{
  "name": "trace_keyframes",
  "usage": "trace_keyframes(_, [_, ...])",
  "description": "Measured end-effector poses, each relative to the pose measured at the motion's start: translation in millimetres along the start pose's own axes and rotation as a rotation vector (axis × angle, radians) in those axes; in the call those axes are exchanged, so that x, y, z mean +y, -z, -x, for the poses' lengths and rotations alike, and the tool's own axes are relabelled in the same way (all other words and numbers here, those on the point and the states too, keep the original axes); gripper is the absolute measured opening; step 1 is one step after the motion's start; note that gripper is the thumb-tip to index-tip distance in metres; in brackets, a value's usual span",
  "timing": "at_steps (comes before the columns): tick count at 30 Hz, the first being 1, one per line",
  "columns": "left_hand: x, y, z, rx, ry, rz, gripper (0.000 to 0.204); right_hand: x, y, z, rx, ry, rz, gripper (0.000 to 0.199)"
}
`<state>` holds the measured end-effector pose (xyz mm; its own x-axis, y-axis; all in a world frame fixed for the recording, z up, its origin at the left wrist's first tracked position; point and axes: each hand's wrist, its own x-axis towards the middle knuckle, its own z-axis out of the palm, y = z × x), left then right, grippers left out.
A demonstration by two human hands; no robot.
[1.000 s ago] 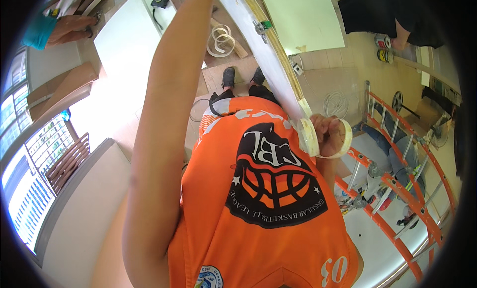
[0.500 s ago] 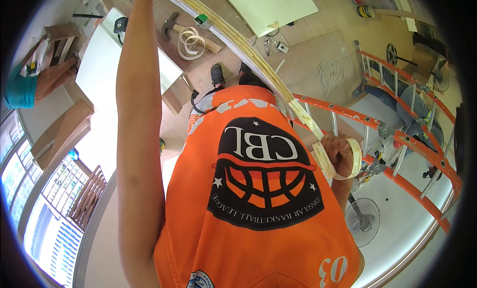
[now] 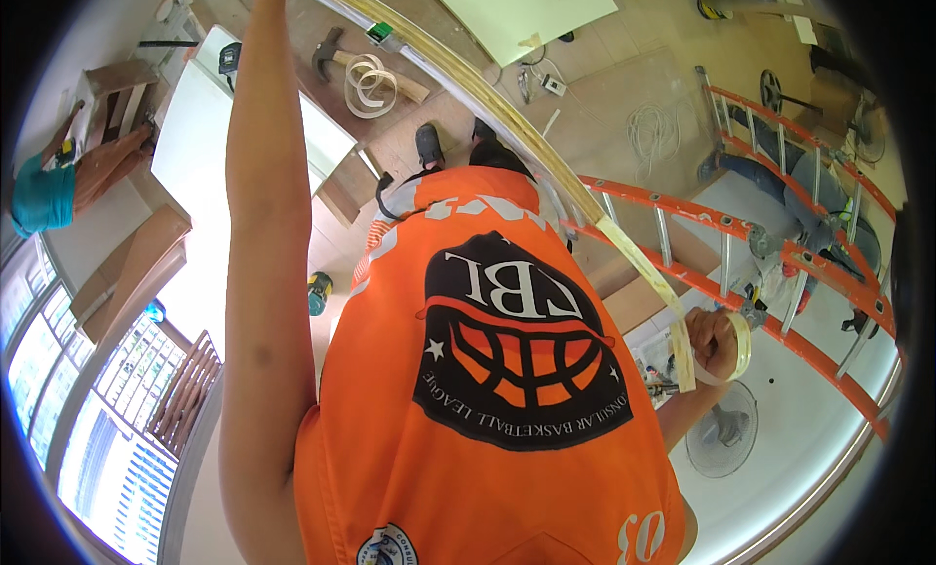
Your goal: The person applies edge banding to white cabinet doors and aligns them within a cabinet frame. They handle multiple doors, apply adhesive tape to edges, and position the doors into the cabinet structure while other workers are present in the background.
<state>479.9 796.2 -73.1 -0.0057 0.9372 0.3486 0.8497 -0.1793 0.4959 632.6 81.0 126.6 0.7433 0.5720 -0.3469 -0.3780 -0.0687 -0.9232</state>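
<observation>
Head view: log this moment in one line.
right hand: holding pale coiled strip | strip: extends to board edge | left hand: out of frame

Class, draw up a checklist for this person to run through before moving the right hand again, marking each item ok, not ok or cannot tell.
1. Strip in hand: ok, the right hand holds its coiled part.
2. Strip reaches the board: ok, it runs from the board's edge to the hand.
3. Left hand's position: cannot tell, the forearm runs out at the top.
4. Right hand clear of the ladder: cannot tell, they look close but depth is unclear.
5. Floor beyond the shoes free of tools: not ok, a hammer lies there.
</observation>
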Motion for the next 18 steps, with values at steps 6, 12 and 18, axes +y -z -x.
trace_keyframes(6, [8.0,2.5,-7.1,-0.12,0.055,-0.048,0.072,-2.7,36.1,11.4,0.084,-0.012,0.029,0.022])
trace_keyframes(12, [-68.4,-59.6,-64.7,-0.252,-0.192,-0.524,0.09,-52.4,118.7,79.2,0.387,0.083,0.483,0.022])
trace_keyframes(18, [-58.2,-44.0,-31.9,-0.151,-0.108,-0.235,0.086,-31.3,49.5,-1.2,0.322,0.128,0.661,0.029])
